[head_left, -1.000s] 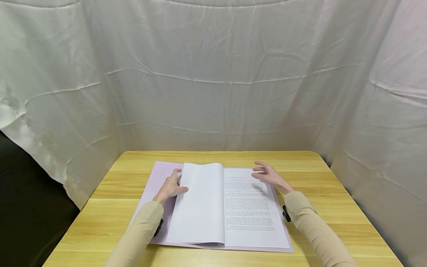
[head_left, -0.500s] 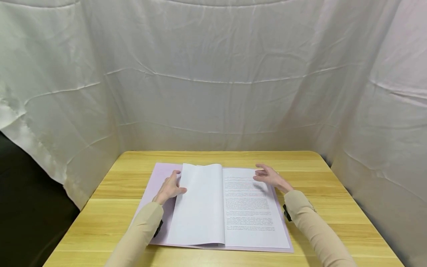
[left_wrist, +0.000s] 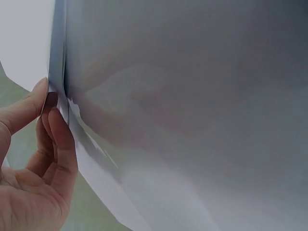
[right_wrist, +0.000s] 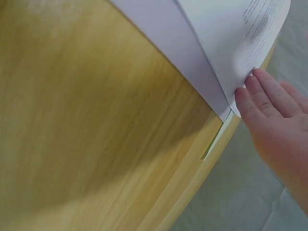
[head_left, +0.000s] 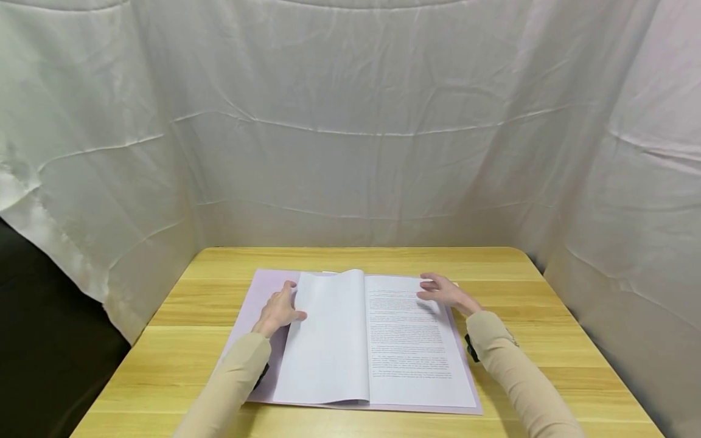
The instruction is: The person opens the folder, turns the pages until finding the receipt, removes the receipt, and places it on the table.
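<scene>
A lilac folder or booklet cover (head_left: 266, 278) lies spread on the table with white paper pages in it. The left page (head_left: 328, 340) looks blank and is raised along its free edge. Printed text fills the right page (head_left: 408, 340). My left hand (head_left: 278, 311) pinches the left page's outer edge between thumb and fingers, which the left wrist view shows closely. Over the upper right corner of the printed page is my right hand (head_left: 445, 293), its fingers extended; in the right wrist view the fingertips (right_wrist: 240, 96) are beside the page corner, and contact is hard to tell.
The wooden table (head_left: 547, 340) has rounded far corners. A thin pale strip (right_wrist: 214, 139) pokes out past the cover's corner. Light grey cloth (head_left: 350, 170) hangs behind and at both sides, with a dark area (head_left: 49, 316) at the left.
The cover's top left edge and the left page have shifted slightly toward me, and a white edge shows behind the page top. Both hands have come down a little.
</scene>
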Demonstrator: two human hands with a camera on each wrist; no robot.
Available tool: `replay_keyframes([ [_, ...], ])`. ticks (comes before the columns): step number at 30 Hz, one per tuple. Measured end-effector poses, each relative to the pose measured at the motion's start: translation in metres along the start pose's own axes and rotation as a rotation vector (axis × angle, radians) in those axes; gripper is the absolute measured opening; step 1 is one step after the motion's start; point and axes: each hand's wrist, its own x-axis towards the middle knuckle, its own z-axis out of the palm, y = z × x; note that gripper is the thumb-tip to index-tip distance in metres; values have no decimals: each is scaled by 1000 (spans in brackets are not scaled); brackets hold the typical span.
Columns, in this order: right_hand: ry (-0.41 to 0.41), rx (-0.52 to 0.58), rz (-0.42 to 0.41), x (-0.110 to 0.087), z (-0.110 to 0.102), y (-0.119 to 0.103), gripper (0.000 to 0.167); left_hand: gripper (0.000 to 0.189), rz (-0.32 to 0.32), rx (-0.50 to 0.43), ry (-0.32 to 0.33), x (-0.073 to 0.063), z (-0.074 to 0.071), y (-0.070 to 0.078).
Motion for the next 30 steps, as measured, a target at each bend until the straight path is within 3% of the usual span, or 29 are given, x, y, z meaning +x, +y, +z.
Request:
replay_keyframes([
  [12,27,-48,-30,4,2,2,72,84,-10,57,43,-2,6,-4],
  [19,65,-141,-154,5,-2,3,76,84,10,50,67,-4,6,-9],
  [23,97,-145,-122,9,-1,2,70,84,8,60,76,-3,7,-10],
  [30,152,-242,-94,14,-1,3,65,68,83,35,55,-1,10,-4],
])
